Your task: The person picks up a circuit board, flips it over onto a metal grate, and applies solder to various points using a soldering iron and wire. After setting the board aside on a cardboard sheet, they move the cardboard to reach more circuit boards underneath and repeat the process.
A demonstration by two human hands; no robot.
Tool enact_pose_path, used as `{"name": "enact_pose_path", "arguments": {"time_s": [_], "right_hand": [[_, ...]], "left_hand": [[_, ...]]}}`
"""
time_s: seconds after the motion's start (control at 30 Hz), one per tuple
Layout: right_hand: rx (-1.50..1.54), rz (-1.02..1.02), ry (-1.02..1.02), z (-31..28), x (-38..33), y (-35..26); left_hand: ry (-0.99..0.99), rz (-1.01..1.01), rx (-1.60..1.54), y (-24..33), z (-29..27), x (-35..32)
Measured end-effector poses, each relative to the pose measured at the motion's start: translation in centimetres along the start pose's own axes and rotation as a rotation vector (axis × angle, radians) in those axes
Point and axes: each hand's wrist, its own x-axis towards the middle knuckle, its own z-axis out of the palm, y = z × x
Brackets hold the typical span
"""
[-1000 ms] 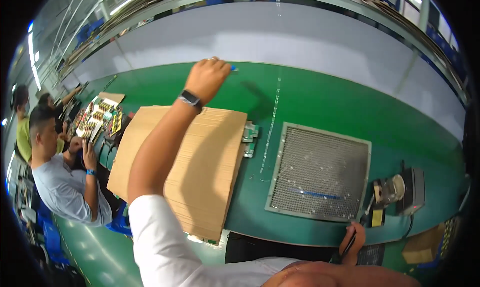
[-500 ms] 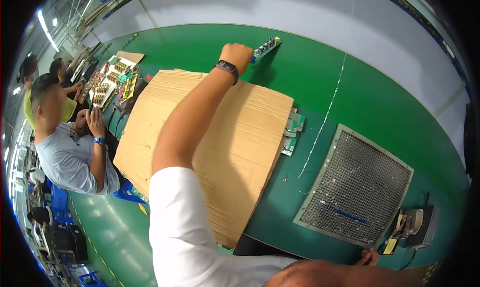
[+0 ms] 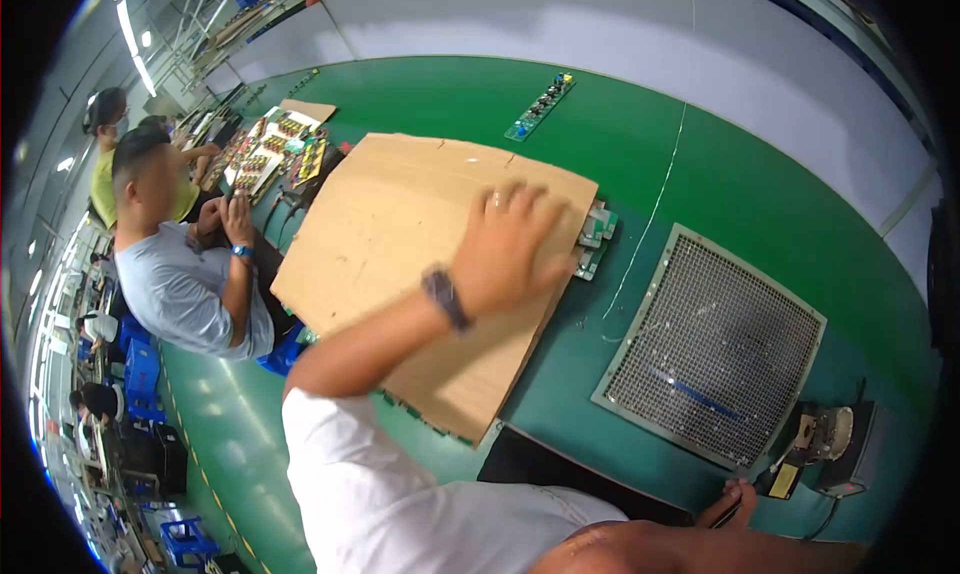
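Note:
My left hand, with a dark watch on the wrist, lies palm down with fingers spread on the right edge of a large brown cardboard sheet. The sheet covers part of the green table. Small green circuit boards stick out from under the sheet just right of my fingers. A long narrow circuit board lies alone farther back on the table. My right hand shows only partly at the table's near edge, low on the right; I cannot tell what it holds.
A square metal mesh grille lies to the right, with a small bench device beside it. A thin white cable runs across the table. Seated people work at trays of circuit boards on the left.
My left arm was stretched out to the long circuit board at the back. It has pulled back without the board and now rests on the cardboard. The view has tilted down.

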Motion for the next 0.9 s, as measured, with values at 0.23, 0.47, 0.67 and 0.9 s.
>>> {"name": "enact_pose_path", "arguments": {"time_s": [0.23, 0.47, 0.67, 0.9], "right_hand": [[0.094, -0.271, 0.067, 1.7, -0.2, 2.6], [0.283, -0.234, 0.044, 1.4, 0.6, 1.4], [0.336, -0.265, 0.09, 1.5, 0.5, 1.4], [0.369, -0.289, 0.08, 1.4, 0.7, 1.4]], "left_hand": [[-0.146, -0.254, 0.161, 7.0, 0.1, -10.0], [-0.095, -0.334, 0.084, 7.0, 1.4, -9.5], [-0.073, -0.308, 0.057, 6.5, 1.8, -9.2], [-0.161, -0.237, 0.068, 5.1, -2.3, -6.7]]}}
